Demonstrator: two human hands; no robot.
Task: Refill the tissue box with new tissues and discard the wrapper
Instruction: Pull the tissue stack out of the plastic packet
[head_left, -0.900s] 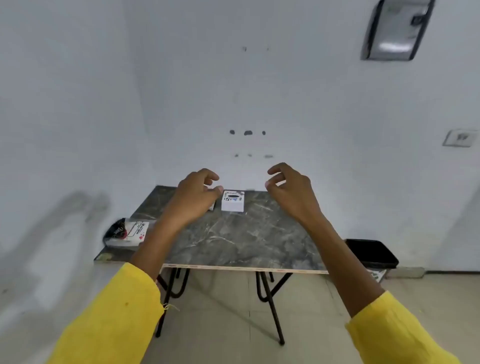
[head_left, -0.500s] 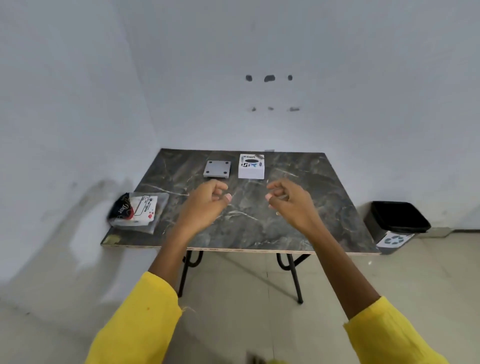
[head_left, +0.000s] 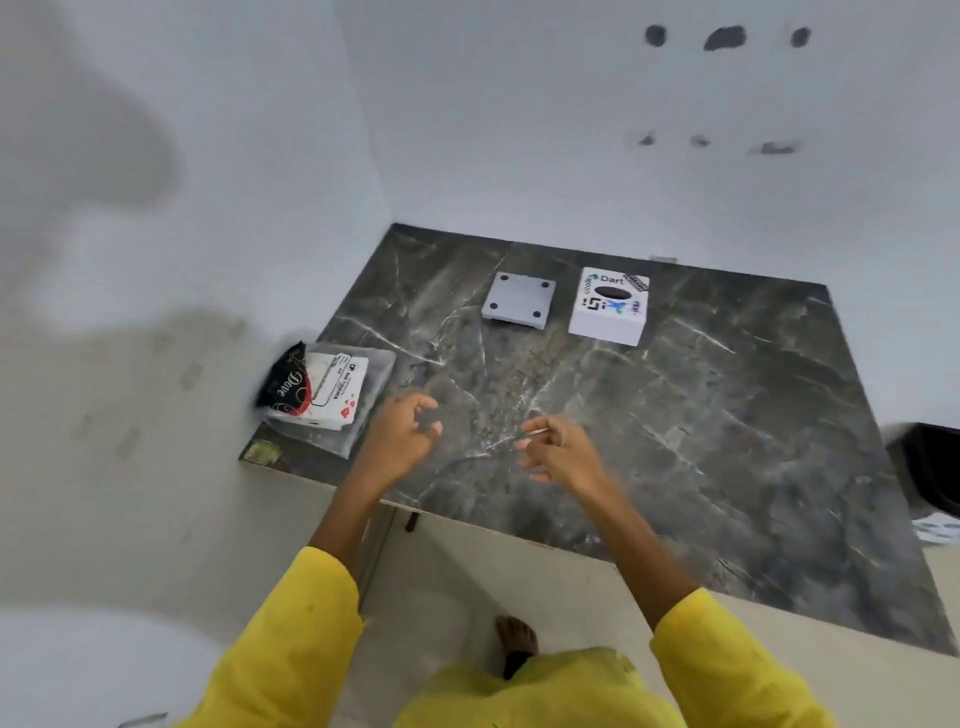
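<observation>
both hands, left (head_left: 397, 441) and right (head_left: 558, 449), hover empty with loosely curled fingers; the tissue pack (head_left: 324, 395) overhangs the worktop (head_left: 727, 415) corner, so a clumsy grab could knock it off, far from the tissue box (head_left: 608, 306).

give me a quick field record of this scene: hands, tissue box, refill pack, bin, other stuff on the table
left hand: empty, fingers loosely curled, over table near front edge
right hand: empty, fingers loosely curled, over table
tissue box: white, upright, far side of table, oval slot on top, no tissue showing
tissue pack: still wrapped, front-left corner of table
grey square plate: left of tissue box, apart from it
bin: black, on floor right of table
</observation>
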